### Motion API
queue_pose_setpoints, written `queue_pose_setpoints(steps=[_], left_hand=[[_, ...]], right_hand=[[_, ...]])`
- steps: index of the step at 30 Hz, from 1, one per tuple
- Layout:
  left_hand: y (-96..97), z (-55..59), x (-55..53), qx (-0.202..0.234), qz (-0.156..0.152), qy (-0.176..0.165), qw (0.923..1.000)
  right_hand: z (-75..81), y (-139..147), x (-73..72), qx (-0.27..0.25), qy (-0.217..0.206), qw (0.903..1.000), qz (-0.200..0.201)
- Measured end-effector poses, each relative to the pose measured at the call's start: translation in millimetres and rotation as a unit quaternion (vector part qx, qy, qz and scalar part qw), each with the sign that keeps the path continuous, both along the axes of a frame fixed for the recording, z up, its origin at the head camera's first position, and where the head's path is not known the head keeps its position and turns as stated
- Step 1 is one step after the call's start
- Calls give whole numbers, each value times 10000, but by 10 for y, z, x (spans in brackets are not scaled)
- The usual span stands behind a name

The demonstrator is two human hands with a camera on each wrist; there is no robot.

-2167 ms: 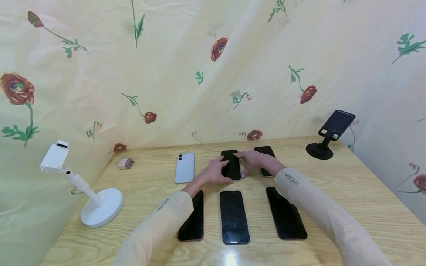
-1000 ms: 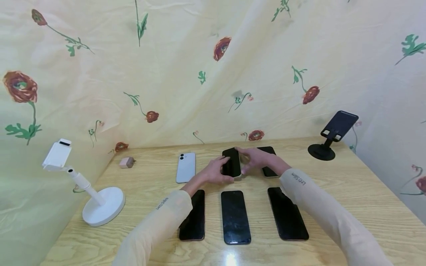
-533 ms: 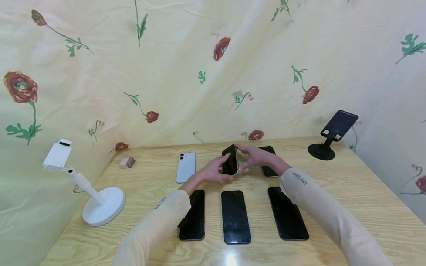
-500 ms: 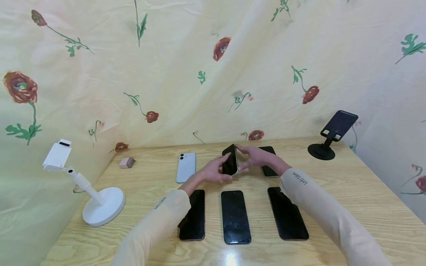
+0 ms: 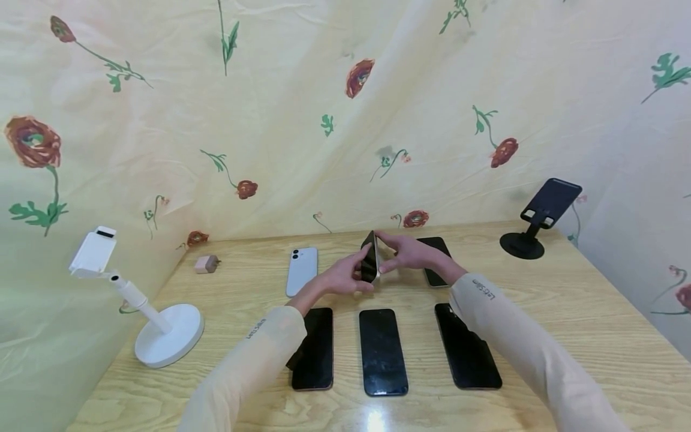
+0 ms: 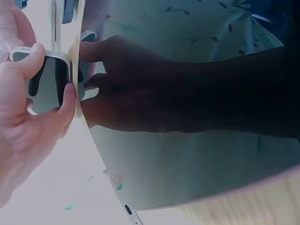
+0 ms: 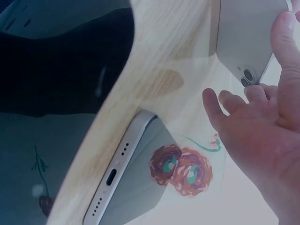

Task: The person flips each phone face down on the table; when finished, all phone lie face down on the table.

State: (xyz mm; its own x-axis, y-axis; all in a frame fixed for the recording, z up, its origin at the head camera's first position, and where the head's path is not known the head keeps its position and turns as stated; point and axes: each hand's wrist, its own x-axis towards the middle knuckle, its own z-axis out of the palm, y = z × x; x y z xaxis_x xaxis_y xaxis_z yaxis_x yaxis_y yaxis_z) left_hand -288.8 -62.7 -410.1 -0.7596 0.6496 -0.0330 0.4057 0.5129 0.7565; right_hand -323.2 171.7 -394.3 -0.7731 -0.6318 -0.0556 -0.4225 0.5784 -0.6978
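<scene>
In the head view a smartphone (image 5: pixel 370 265) stands tipped up on its left long edge at the back middle of the table, dark screen toward the left hand (image 5: pixel 344 277). That hand holds it by its ends, thumb low and fingers at the far side. On the raised right edge, the right hand (image 5: pixel 407 252) pinches it between thumb and index finger. The right wrist view shows the phone's pale back (image 7: pixel 248 33) with two camera lenses, the thumb at its edge. A pale blue phone (image 5: pixel 302 271) lies face down to the left; a black-screened phone (image 5: pixel 433 245) lies partly behind the right wrist.
Nearer lie three black-screened phones: left (image 5: pixel 321 354), middle (image 5: pixel 383 353) and right (image 5: pixel 468 354), the outer two partly under the sleeves. A white phone stand (image 5: pixel 167 336) and a pink charger plug (image 5: pixel 206 264) are at the left, a black phone stand (image 5: pixel 522 245) back right.
The phone lay flat between the hands; its right edge has since been raised, turning the screen leftward until it is nearly on edge. The right hand has shifted slightly left with it.
</scene>
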Motion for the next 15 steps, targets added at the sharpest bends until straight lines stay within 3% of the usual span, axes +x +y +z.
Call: queue_pose_setpoints(steps=[15], left_hand=[[-67, 22, 5, 96, 72, -275, 9996]], right_hand=[[41, -117, 41, -441, -130, 9989, 70]])
